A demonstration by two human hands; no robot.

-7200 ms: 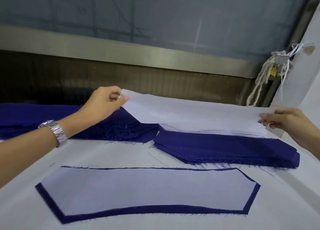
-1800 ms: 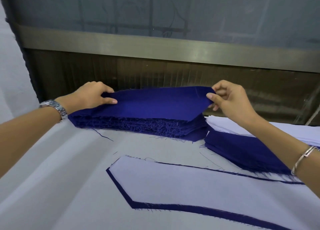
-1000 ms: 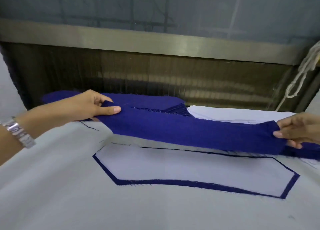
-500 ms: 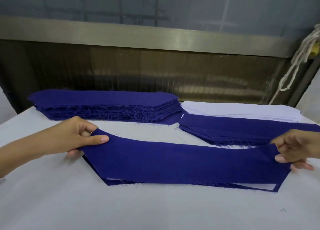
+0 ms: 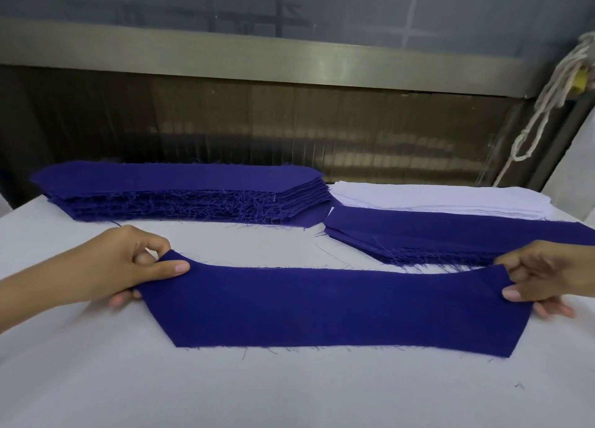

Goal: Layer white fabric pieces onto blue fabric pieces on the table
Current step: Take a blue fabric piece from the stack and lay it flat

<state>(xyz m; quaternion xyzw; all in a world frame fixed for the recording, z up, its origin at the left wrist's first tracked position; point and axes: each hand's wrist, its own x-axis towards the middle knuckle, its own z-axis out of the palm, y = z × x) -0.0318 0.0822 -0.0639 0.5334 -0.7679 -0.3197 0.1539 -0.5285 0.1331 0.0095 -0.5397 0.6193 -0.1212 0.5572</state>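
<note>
Misalignment is the main risk. The blue fabric piece (image 5: 322,305) lies flat at near centre of the table (image 5: 289,392), with its far corners lifted. The left hand (image 5: 128,266) and the right hand (image 5: 541,279) each pinch one corner between thumb and fingers. Uneven release could skew or wrinkle the piece, and frayed edges may snag.

The table surface is white. A blue stack (image 5: 180,195) sits far left, and a white stack (image 5: 467,202) sits far right on a lower blue stack (image 5: 450,237). A metal rail (image 5: 257,53) runs behind, with a rope (image 5: 544,99) hanging at right.
</note>
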